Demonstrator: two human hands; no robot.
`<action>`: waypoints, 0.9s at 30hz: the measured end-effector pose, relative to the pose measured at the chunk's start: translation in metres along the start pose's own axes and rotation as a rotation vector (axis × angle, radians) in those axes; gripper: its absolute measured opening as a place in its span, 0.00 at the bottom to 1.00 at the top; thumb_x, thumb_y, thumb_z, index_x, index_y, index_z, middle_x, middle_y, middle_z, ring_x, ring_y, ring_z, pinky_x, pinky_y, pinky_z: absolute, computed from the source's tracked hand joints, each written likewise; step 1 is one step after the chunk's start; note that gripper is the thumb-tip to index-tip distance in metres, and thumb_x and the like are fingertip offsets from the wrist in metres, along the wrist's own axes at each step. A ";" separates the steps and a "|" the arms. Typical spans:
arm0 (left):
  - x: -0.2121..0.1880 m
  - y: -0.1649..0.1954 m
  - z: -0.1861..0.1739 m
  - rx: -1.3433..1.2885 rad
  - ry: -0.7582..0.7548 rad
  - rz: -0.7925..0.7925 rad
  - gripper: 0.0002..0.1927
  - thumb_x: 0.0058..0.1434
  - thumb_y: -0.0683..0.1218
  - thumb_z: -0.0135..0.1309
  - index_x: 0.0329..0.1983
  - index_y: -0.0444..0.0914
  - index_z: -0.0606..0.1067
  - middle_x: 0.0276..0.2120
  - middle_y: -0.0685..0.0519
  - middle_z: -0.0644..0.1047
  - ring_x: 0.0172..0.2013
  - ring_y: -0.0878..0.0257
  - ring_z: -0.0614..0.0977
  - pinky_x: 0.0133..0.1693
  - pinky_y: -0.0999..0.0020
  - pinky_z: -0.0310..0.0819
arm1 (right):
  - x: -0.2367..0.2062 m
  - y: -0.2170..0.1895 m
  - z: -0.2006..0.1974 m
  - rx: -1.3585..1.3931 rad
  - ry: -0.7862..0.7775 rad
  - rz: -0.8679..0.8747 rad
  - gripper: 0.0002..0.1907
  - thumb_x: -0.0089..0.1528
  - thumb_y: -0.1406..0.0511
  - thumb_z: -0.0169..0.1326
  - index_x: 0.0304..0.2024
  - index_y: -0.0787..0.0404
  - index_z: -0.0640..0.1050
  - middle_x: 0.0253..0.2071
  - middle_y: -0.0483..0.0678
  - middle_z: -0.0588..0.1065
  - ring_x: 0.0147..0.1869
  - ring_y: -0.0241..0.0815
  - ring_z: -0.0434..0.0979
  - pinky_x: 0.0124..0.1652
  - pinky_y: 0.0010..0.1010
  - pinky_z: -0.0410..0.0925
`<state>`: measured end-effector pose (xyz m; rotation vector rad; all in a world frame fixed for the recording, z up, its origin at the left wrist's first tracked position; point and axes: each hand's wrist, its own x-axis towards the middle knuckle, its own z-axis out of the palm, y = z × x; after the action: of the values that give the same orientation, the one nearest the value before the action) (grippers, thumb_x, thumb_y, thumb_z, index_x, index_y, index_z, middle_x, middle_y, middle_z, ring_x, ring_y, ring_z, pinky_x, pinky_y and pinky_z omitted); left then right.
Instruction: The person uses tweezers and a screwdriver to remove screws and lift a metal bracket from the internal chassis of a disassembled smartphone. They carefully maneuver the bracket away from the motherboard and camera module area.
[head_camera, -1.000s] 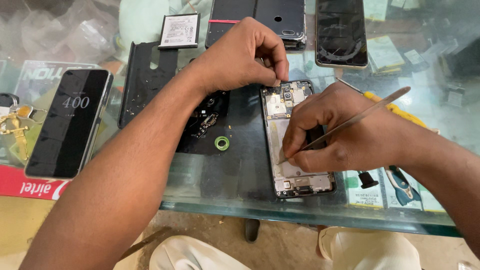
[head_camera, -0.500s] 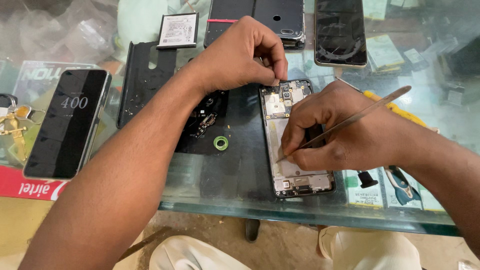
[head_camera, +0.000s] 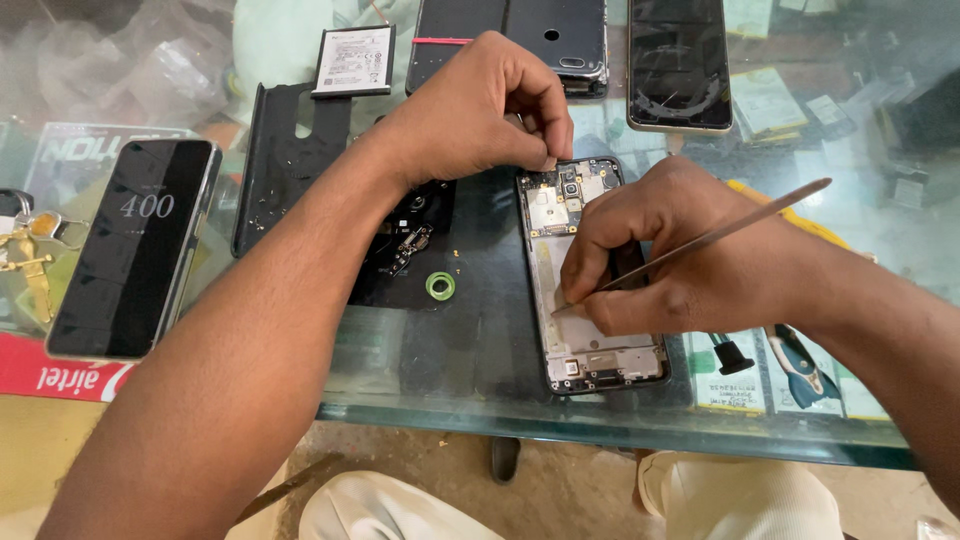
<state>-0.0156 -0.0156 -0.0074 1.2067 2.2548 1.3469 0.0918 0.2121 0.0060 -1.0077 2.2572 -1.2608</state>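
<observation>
Two hands work on an opened phone (head_camera: 590, 290) lying back-up on the glass table (head_camera: 480, 400).

The right hand (head_camera: 680, 260) has its fingers (head_camera: 590, 262) pinched narrow around metal tweezers (head_camera: 720, 235), whose tip meets the phone's inner frame just below those fingers. The left hand (head_camera: 475, 115) reaches across, its fingers (head_camera: 548, 120) closed tight at the phone's top edge beside the camera module; whether they pinch some small part I cannot tell. Left of the right fingers, well apart, lie a green ring (head_camera: 440, 286) and a black mat with loose parts (head_camera: 400, 250). Above the left fingers sit a flat battery (head_camera: 352, 60) and two dark phones (head_camera: 680, 60). Far left rests a dark phone with a lit screen (head_camera: 135, 250).
</observation>
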 end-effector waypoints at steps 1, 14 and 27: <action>0.000 0.000 0.000 0.001 0.000 -0.001 0.05 0.51 0.34 0.64 0.30 0.36 0.82 0.29 0.56 0.82 0.30 0.74 0.80 0.35 0.77 0.76 | 0.000 0.001 0.000 0.041 -0.003 -0.010 0.03 0.51 0.68 0.65 0.29 0.58 0.85 0.33 0.42 0.86 0.34 0.31 0.85 0.31 0.23 0.75; 0.000 -0.002 -0.001 -0.024 -0.028 -0.003 0.06 0.51 0.33 0.62 0.30 0.35 0.82 0.28 0.57 0.82 0.29 0.75 0.80 0.33 0.78 0.75 | -0.002 0.000 0.004 0.060 -0.002 -0.202 0.04 0.53 0.69 0.64 0.32 0.59 0.86 0.32 0.43 0.85 0.39 0.36 0.81 0.40 0.26 0.76; 0.000 0.000 -0.001 0.007 -0.009 0.062 0.09 0.51 0.34 0.61 0.36 0.35 0.83 0.30 0.58 0.82 0.30 0.76 0.80 0.34 0.79 0.76 | -0.005 0.000 0.013 0.104 0.134 -0.034 0.06 0.53 0.71 0.62 0.32 0.61 0.85 0.34 0.42 0.85 0.34 0.28 0.84 0.34 0.20 0.75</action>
<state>-0.0162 -0.0160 -0.0071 1.2931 2.2352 1.3537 0.1032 0.2075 -0.0009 -0.9542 2.2542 -1.4845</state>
